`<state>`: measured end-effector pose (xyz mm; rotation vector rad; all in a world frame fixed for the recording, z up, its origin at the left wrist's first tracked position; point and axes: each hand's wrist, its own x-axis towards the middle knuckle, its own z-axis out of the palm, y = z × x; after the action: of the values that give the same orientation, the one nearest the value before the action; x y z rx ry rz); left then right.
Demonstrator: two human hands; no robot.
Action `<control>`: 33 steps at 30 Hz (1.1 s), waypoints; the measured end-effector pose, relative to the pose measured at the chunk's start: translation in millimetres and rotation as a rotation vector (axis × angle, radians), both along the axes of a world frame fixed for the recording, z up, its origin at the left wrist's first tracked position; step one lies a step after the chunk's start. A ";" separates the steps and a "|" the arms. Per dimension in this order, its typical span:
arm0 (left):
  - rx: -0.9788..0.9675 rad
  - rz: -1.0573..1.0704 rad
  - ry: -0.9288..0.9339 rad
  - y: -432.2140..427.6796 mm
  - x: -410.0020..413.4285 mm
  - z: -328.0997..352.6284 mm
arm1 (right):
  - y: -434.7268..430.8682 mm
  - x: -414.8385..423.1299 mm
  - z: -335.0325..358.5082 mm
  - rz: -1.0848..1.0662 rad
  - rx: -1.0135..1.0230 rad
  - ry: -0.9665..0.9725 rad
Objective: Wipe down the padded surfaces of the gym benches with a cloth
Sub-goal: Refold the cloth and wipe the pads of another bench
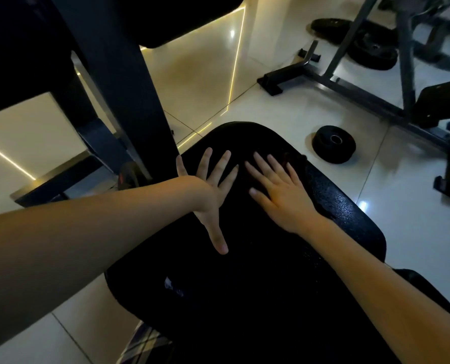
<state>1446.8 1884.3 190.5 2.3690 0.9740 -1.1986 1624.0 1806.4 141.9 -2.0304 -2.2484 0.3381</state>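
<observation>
Dim gym, pale tiled floor, black bench pad at centre frame.
Pressed flat on its upper half: left hand and right hand, fingers straight, spread wide, gripping nothing.

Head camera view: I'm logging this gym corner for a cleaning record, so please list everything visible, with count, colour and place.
bench pad: one, black, centre, under both hands
upright post: one, dark, left of the pad
small weight plate: one, black, flat on the floor right of the pad
weight plates: at least two, black, blurred, on the floor upper right
bench frame: one, grey, upper right
floor: pale glossy tiles
checked fabric: one piece, bottom edge; cloth or clothing, cannot tell
left hand: fingers spread, flat on the pad
right hand: flat on the pad
</observation>
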 end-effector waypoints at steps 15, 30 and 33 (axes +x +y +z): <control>0.041 -0.012 -0.066 -10.6 -18.4 7.2 | 41.7 -15.8 16.8 -0.051 -0.114 0.117; 0.086 -0.150 -0.115 5.3 -55.6 -5.2 | 61.0 -45.3 5.5 -0.026 -0.043 0.009; 0.102 -0.100 -0.103 3.7 -51.1 0.2 | 85.5 -53.4 12.0 -0.093 -0.093 0.004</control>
<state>1395.8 1888.0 190.7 2.5590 0.9127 -1.0723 1570.7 1891.9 153.9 -2.1693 -2.1659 0.4459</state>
